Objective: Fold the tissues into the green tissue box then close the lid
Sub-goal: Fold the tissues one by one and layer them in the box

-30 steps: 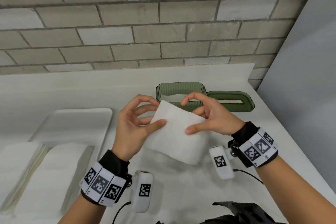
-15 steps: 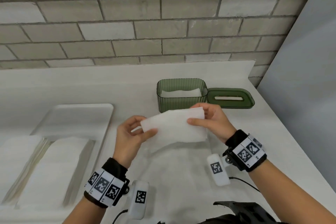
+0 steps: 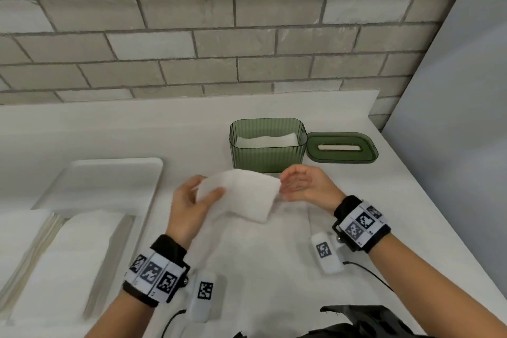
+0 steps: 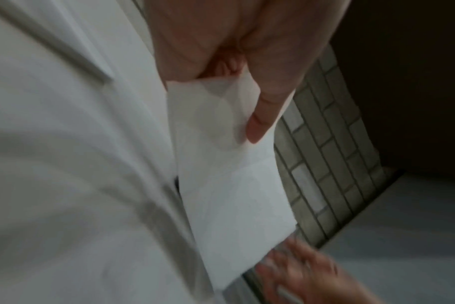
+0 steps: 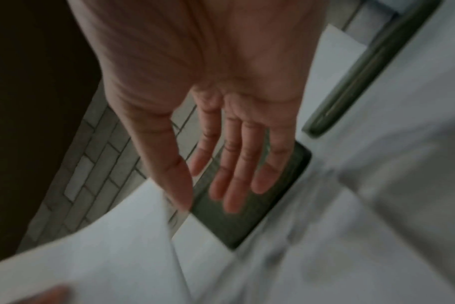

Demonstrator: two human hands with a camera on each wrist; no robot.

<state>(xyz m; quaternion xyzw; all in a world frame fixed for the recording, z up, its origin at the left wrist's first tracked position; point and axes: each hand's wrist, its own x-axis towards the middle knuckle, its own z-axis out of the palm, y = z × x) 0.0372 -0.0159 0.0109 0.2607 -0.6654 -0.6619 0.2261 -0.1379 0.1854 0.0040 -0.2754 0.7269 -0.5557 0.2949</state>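
The left hand [image 3: 189, 206] pinches a folded white tissue [image 3: 241, 193] at its left end, thumb on top and fingers beneath; the grip is closed on the tissue. The left wrist view confirms this, with the thumb [image 4: 262, 121] pressed flat on the upper face of the sheet. The tissue is held in the air above the middle of the bench [image 3: 260, 269], sagging toward its lower right corner.

The right hand [image 3: 304, 186] is just beside the tissue's right edge, palm turned toward it. Its grip is released: the right wrist view shows the fingers [image 5: 237, 170] straight and spread, holding nothing. Whether the fingertips touch the tissue's edge cannot be told.

The green tissue box [image 3: 267, 144] stands toward the far edge of the bench, beyond the hands, uncovered, with white tissues [image 3: 267, 141] lying inside. Its green lid [image 3: 341, 147] lies flat on the bench just beside the box on the right, slot uppermost, near the far right corner.

A white tray [image 3: 109, 181] rests at the left side of the bench. Stacks of unfolded white tissues [image 3: 65, 261] lie on its near end and overhang toward the near left edge. Both wrists carry marker-printed bands. A dark object at the near edge is not identifiable.
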